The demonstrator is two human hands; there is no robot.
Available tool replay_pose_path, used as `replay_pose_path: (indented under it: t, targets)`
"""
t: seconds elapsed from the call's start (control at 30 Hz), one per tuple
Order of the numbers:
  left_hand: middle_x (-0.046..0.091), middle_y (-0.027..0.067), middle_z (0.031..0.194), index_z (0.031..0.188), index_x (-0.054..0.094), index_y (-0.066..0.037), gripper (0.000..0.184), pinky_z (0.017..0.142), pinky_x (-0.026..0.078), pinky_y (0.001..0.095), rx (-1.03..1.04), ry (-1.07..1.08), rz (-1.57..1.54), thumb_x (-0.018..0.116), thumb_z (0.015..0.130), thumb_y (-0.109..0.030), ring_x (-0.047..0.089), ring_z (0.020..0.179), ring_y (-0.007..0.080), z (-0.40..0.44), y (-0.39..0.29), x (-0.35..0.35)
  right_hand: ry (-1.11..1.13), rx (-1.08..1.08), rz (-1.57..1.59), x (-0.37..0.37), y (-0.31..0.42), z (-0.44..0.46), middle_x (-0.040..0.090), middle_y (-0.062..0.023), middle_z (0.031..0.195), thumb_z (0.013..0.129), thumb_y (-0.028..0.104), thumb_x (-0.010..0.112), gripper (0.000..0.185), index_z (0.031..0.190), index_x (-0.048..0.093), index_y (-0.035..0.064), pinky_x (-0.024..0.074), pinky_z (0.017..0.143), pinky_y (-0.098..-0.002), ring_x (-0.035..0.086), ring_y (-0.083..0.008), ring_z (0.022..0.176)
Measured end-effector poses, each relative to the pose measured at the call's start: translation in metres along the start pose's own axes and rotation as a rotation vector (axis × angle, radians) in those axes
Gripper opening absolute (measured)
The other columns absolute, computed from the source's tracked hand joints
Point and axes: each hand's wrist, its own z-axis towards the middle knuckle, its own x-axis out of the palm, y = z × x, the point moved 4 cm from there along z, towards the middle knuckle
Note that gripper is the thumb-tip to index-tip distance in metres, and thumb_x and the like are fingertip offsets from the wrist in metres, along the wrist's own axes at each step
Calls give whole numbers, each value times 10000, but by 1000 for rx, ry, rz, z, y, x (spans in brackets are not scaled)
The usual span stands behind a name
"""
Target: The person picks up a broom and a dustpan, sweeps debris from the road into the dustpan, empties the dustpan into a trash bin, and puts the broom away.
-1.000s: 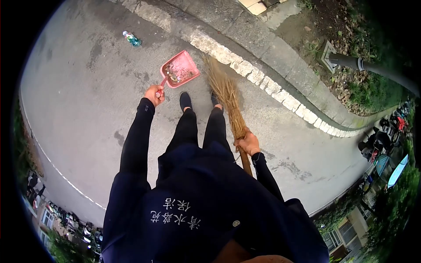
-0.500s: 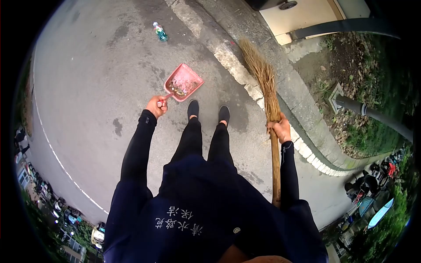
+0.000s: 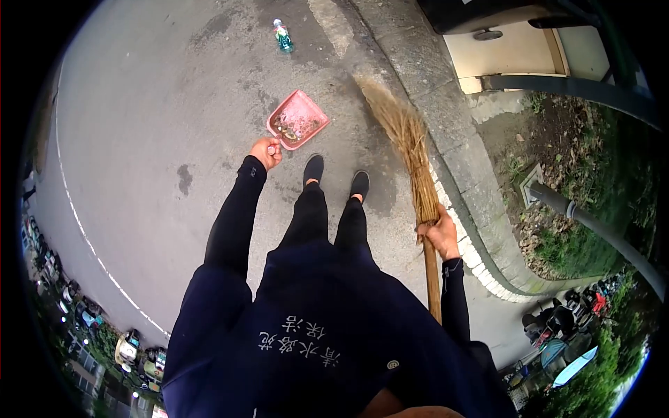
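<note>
My left hand (image 3: 265,152) is closed round the handle of a pink dustpan (image 3: 300,120), which has bits of debris inside near its handle end. Its wide lip faces away from me, up and to the right. On the other side, my right hand (image 3: 442,233) grips a straw broom (image 3: 410,143) where the bristles meet the wooden stick. The bristles point forward, over the stone curb edge and the road; whether they touch the ground I cannot tell. Farther ahead a green plastic bottle (image 3: 283,37) lies on the asphalt, apart from both tools.
A stone curb (image 3: 453,132) runs along the right, with a planted bed (image 3: 578,174) and a grey post (image 3: 557,200) beyond. A pale cabinet-like box (image 3: 505,56) stands at upper right. Parked vehicles line the lower left. My dark shoes (image 3: 313,168) are on the road.
The broom's bristles have swung left, off the curb toward the road, and my right hand sits lower in view. The dustpan and bottle appear slightly farther right as the view shifts.
</note>
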Motion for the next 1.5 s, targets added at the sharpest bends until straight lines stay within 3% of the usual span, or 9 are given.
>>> replay_pose_path:
  t: [0.13, 0.23, 0.33, 0.53, 0.73, 0.87, 0.93, 1.23, 1.5]
  targets:
    - [482, 5, 560, 809, 515, -99, 93, 457, 305, 274, 47, 44, 40, 521, 893, -60, 442, 442, 136, -5, -7, 2, 54, 1, 152, 31, 30, 90, 701, -172, 783, 698, -18, 695, 467, 1136, 536, -44, 544, 492, -340, 686, -205, 593]
    - [419, -6, 517, 921, 569, -60, 78, 439, 288, 273, 65, 21, 44, 495, 898, -67, 363, 422, 129, -12, -8, 6, 52, -107, -527, 122, 24, 99, 747, -173, 909, 617, 237, 798, 623, 1189, 639, 45, 572, 766, -391, 728, -336, 824]
    - [419, -23, 516, 1171, 588, -55, 289, 439, 285, 260, 62, 7, 58, 499, 895, -65, 355, 414, 115, -6, -15, -8, 216, 60, -408, 142, 72, 41, 725, -224, 1011, 605, 264, 802, 753, 1307, 580, 104, 536, 898, -437, 685, -388, 1019]
    - [474, 24, 590, 866, 513, -41, 29, 430, 281, 261, 39, 145, -160, 518, 883, -64, 425, 474, 125, -45, -45, -25, 148, -113, -424, 46, 165, 24, 741, -118, 921, 627, 99, 795, 818, 1382, 501, -12, 560, 766, -309, 721, -209, 837]
    - [454, 16, 561, 754, 458, -66, 162, 423, 270, 268, 3, 57, -324, 515, 902, -98, 402, 442, 134, -39, -69, -7, 184, -156, -136, 5, 214, 265, 729, -180, 800, 664, 138, 751, 524, 1138, 594, -23, 581, 620, -366, 713, -284, 633]
    - [472, 23, 561, 776, 487, -60, 153, 419, 273, 268, -17, -19, -313, 514, 913, -122, 409, 438, 134, -19, -90, 18, 229, -283, -988, 62, 222, 283, 724, -233, 874, 623, 207, 766, 697, 1261, 553, 26, 581, 711, -439, 719, -374, 789]
    - [484, 31, 563, 781, 495, -61, 147, 416, 277, 269, 26, -37, -362, 516, 913, -122, 416, 435, 138, -6, -97, 28, 341, -282, -812, 62, 237, 234, 716, -248, 941, 635, 249, 776, 683, 1263, 565, 83, 548, 831, -479, 687, -421, 940]
    - [474, 59, 598, 765, 456, -40, 126, 420, 277, 263, 180, 56, -505, 531, 865, -23, 431, 464, 154, -31, -121, 46, 385, -273, -680, -63, 297, 193, 720, -240, 955, 629, 213, 791, 872, 1425, 472, 58, 543, 860, -431, 691, -408, 952]
    - [484, 70, 581, 781, 454, -24, 142, 375, 277, 246, 204, 17, -668, 499, 912, -55, 417, 440, 148, -74, -216, 31, 220, -266, -184, -89, 338, 310, 713, -95, 879, 663, 77, 755, 598, 1223, 562, -3, 546, 684, -322, 683, -211, 732]
